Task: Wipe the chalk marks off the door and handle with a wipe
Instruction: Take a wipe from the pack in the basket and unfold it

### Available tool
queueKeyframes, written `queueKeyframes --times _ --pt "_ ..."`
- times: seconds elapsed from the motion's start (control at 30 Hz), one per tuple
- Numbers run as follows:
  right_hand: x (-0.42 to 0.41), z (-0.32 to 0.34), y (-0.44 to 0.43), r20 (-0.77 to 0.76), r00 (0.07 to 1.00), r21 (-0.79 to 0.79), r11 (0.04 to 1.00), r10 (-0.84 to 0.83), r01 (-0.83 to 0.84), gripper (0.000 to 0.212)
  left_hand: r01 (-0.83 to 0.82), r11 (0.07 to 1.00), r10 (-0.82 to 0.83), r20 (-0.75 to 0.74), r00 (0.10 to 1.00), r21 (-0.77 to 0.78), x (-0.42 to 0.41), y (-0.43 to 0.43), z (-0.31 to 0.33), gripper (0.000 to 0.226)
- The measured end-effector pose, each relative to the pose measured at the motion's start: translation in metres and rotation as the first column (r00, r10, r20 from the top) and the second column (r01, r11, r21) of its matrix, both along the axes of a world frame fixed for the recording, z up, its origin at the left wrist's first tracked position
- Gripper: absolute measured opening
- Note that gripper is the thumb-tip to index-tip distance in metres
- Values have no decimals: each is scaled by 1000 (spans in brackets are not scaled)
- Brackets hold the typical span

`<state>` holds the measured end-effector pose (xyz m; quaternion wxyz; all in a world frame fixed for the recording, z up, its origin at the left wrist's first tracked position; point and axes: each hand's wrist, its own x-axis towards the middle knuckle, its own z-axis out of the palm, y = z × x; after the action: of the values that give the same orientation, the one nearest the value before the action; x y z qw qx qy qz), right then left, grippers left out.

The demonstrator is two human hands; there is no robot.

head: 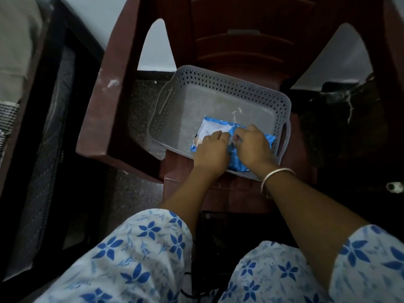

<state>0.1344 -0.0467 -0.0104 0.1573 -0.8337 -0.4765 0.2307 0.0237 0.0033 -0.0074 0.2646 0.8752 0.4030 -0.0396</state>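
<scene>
Item: wipe pack, blue, in grey basket on chair. L hand grips pack; R hand pinches its top. Flap or wipe, can't tell. Risk: weak hold-down, so pack lifts w/ pull and extra wipes drag out.

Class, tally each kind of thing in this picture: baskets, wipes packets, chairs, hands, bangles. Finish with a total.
basket: 1
wipes packet: 1
chair: 1
hands: 2 (left hand, right hand)
bangle: 1
Total: 6
</scene>
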Motion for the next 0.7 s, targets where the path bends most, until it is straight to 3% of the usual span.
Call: queueKeyframes --times 0.17,0.33,0.43,0.57,0.63,0.7 --pt "3 -2 -6 -272 949 128 972 -159 199 6 -43 998 43 -7 999 -49 4 2 -1 37" --pt "6 8 -2 -593 704 136 813 -391 566 17 -112 989 118 60 991 -96 11 1 -2 36" --pt "8 21 -1 -762 549 91 783 -343 615 32 -135 968 188 253 949 -212 17 2 7 33" --pt "11 43 -4 -897 335 23 728 -287 685 29 -125 934 269 429 863 -335 21 4 28 23" --pt "14 55 -6 -919 292 24 704 -264 710 21 -109 921 288 464 838 -373 23 4 39 14" --pt "18 69 -12 -916 318 61 698 -244 713 15 -98 895 323 482 814 -435 28 3 52 10"
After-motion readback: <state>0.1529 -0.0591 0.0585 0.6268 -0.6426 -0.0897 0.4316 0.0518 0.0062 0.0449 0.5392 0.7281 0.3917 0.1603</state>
